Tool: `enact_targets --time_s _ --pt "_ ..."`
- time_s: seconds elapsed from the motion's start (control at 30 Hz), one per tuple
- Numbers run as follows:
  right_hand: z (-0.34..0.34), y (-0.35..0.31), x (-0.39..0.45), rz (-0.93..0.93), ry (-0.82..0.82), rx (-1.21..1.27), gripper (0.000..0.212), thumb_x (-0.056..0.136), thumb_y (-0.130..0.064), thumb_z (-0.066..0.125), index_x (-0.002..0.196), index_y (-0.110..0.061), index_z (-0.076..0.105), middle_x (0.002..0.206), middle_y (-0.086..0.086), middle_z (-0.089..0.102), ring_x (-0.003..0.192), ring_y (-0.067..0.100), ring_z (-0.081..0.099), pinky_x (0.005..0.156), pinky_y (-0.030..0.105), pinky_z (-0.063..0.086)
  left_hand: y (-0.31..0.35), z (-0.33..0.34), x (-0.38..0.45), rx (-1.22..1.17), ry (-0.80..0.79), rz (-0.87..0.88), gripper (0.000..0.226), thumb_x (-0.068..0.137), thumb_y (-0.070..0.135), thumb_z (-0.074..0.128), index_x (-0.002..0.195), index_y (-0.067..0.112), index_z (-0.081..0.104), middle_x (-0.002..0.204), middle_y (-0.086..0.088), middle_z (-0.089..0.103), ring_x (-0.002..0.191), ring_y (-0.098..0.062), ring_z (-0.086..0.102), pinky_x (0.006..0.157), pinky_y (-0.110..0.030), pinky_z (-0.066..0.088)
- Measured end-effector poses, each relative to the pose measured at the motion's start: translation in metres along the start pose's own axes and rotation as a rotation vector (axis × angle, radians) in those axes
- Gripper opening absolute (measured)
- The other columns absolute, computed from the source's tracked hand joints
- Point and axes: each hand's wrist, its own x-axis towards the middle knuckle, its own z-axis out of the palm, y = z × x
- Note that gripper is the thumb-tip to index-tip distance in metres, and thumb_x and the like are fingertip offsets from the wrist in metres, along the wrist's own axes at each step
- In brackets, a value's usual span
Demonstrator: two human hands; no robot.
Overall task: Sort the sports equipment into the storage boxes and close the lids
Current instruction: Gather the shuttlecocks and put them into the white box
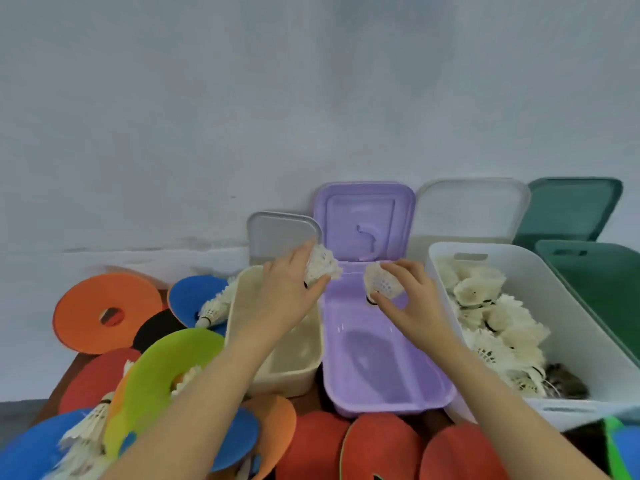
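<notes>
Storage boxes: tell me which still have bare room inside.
The purple box and beige box beside it show bare floors. The white box is crowded with shuttlecocks. The green box interior is mostly hidden.

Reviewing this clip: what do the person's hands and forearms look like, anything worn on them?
Both the left hand and right hand are bare: no gloves, and no rings, watch or bracelet show. Both forearms are uncovered down to the bottom edge of the picture, with no sleeve in view. Nails look short and unpainted, though blur limits detail.

Purple box (388,358), white shuttlecocks (498,317), orange disc (104,313), green bin (602,289).
</notes>
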Motion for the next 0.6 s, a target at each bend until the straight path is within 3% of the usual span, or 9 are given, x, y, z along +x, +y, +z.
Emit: enact_targets --time_s 0.17,0.4,0.47,0.6 --pt "-0.066 0.072 -0.022 0.075 0.082 -0.042 0.04 0.079 -0.031 0.06 0.112 -0.01 0.063 0.115 0.009 0.054 0.108 0.016 0.048 0.095 0.023 0.032 0.085 0.066 0.012 -0.089 -0.069 0.035 0.064 0.087 0.03 0.061 0.142 0.018 0.031 0.136 0.0 0.048 0.124 -0.021 0.043 0.097 -0.029 0.023" --pt "-0.132 0.149 -0.024 0.249 0.209 -0.085 0.035 0.082 -0.009 0.068 0.117 -0.008 0.061 0.126 0.011 0.051 0.118 0.023 0.044 0.1 0.029 0.028 0.163 0.146 0.04 -0.16 -0.142 0.09 0.061 0.085 0.03 0.063 0.137 0.017 0.034 0.137 0.003 0.044 0.122 -0.019 0.043 0.09 -0.029 0.025" --pt "-0.142 0.169 -0.016 0.296 0.211 -0.148 0.035 0.085 -0.011 0.065 0.119 -0.009 0.058 0.131 0.011 0.048 0.121 0.024 0.041 0.101 0.028 0.024 0.178 0.167 0.05 -0.143 -0.16 0.093 0.063 0.084 0.031 0.063 0.137 0.017 0.031 0.137 0.004 0.044 0.121 -0.02 0.045 0.092 -0.033 0.028" --pt "-0.146 0.211 0.0 0.379 0.116 -0.245 0.041 0.087 -0.007 0.059 0.127 -0.005 0.051 0.142 0.016 0.04 0.127 0.033 0.038 0.105 0.039 0.027 0.19 0.199 0.067 -0.051 -0.151 0.061 0.063 0.085 0.027 0.062 0.139 0.02 0.029 0.135 -0.001 0.045 0.116 -0.024 0.048 0.09 -0.037 0.034"
